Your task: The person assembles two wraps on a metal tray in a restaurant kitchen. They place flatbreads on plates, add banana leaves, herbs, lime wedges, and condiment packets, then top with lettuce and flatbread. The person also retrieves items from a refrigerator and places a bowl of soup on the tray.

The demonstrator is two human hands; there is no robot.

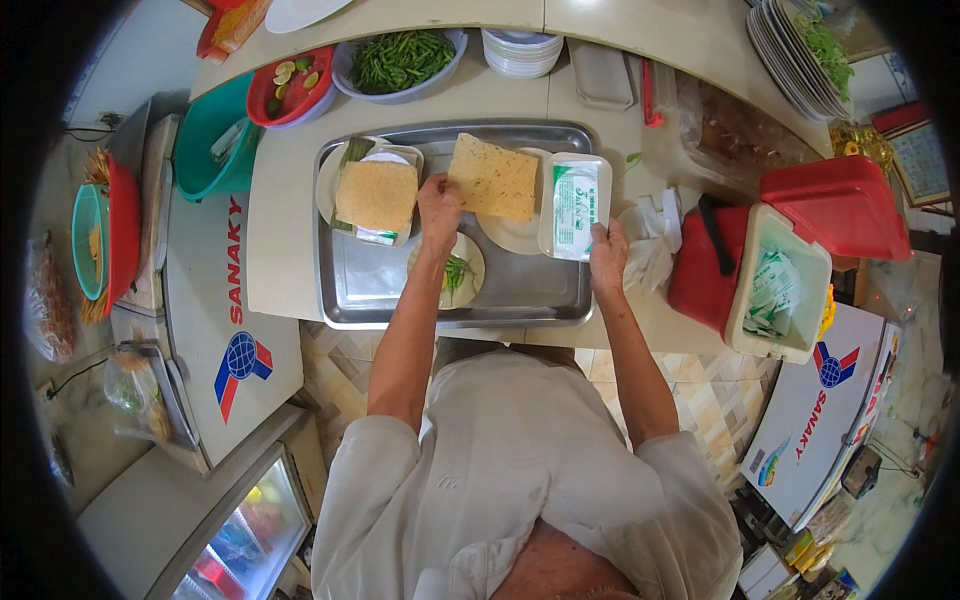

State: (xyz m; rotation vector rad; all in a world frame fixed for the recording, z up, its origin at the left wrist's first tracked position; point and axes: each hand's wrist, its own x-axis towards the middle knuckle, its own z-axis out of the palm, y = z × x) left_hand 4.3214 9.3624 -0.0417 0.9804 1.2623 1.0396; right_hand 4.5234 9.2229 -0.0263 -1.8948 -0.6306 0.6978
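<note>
My left hand point(440, 212) is closed on the edge of a thin, speckled golden cracker point(495, 178), held over the metal tray point(375, 290). My right hand point(607, 258) grips the near right edge of a white rectangular dish point(546, 222), with its thumb by a green-and-white packet point(574, 205) lying on it. A round pale plate point(512, 236) is partly hidden below the cracker. At the tray's left, another cracker point(377, 194) lies on a stacked dish with a packet and a green leaf wrapping. Green chillies point(456, 273) sit on a small plate beside my left forearm.
A red cooler box point(705, 275) stands open at right, with packets inside. Along the back are a bowl of green chillies point(403, 62), a red basin of cut limes point(290, 85), stacked white plates point(522, 55) and a plastic tub point(740, 130). A green bucket point(215, 140) is at left.
</note>
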